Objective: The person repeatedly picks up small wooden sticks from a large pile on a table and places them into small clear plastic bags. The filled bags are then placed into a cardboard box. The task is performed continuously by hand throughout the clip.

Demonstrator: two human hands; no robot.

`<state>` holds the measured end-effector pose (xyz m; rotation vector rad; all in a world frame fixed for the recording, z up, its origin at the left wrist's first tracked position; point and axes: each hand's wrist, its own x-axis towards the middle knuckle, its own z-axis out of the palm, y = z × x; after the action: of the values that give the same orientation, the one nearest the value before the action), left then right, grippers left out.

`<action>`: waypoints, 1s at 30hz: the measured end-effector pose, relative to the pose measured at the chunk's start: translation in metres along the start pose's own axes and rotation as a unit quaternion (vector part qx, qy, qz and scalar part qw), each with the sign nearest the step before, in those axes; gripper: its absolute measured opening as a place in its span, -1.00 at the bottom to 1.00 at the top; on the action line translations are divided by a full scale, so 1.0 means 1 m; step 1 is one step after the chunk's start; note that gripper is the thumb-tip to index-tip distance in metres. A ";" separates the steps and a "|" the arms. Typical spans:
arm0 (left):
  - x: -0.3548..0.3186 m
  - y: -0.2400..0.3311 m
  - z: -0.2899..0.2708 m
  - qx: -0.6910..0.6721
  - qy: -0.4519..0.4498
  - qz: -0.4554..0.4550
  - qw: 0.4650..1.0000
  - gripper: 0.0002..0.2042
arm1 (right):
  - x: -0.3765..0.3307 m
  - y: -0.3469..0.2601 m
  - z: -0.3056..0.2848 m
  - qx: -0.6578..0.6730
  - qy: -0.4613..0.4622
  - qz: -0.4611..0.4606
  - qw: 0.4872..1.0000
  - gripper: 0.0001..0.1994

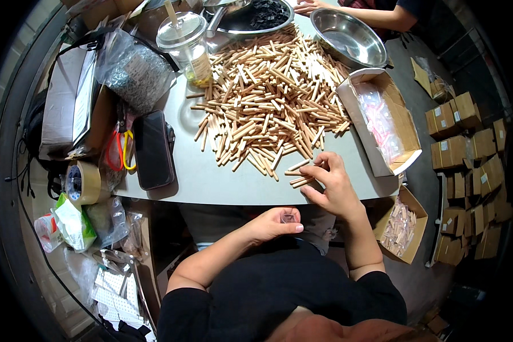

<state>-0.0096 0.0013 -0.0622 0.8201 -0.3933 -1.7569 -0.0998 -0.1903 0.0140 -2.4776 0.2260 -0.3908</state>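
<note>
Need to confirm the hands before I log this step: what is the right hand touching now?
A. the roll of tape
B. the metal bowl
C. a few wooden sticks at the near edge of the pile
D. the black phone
C: the right hand has its fingers on a few wooden sticks lying at the near edge of the pile on the table.

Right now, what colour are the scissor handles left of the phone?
The scissor handles are red and yellow, best seen in the head view, beside the black phone.

Pale tan wooden dowel pegs, frame centre; black slab phone, centre left; silver steel bowl, top; brown cardboard cartons, right.
</note>
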 end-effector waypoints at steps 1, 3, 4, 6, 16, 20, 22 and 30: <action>0.000 0.000 0.000 -0.001 0.000 0.000 1.000 -0.82 | -0.001 0.001 0.000 0.004 -0.001 0.001 1.000 -0.63; 0.000 -0.001 0.000 -0.008 0.000 0.002 1.000 -0.82 | -0.001 0.002 -0.001 0.008 -0.003 0.002 1.000 -0.63; 0.000 -0.001 0.000 -0.010 -0.001 0.002 1.000 -0.82 | -0.001 0.002 -0.001 0.009 -0.003 0.002 1.000 -0.63; 0.000 0.001 0.001 -0.008 -0.001 0.000 1.000 -0.82 | -0.001 0.001 -0.003 0.010 -0.001 0.001 1.000 -0.63; 0.001 0.002 0.002 -0.008 -0.005 -0.001 1.000 -0.82 | 0.002 -0.002 -0.001 0.000 0.014 0.014 1.000 -0.62; 0.003 0.003 0.003 -0.013 -0.012 -0.011 1.000 -0.82 | 0.011 -0.008 -0.003 -0.081 0.004 -0.025 0.996 -0.66; 0.003 0.004 0.003 -0.027 -0.013 -0.020 0.999 -0.82 | 0.010 -0.008 0.001 -0.071 -0.004 -0.052 0.996 -0.68; 0.000 0.006 0.002 -0.240 -0.049 -0.049 0.968 -0.81 | -0.009 -0.024 0.003 0.003 -0.045 -0.050 0.998 -0.71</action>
<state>-0.0069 -0.0012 -0.0573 0.4123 0.0170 -1.8831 -0.1059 -0.1669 0.0239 -2.4999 0.0631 -0.3199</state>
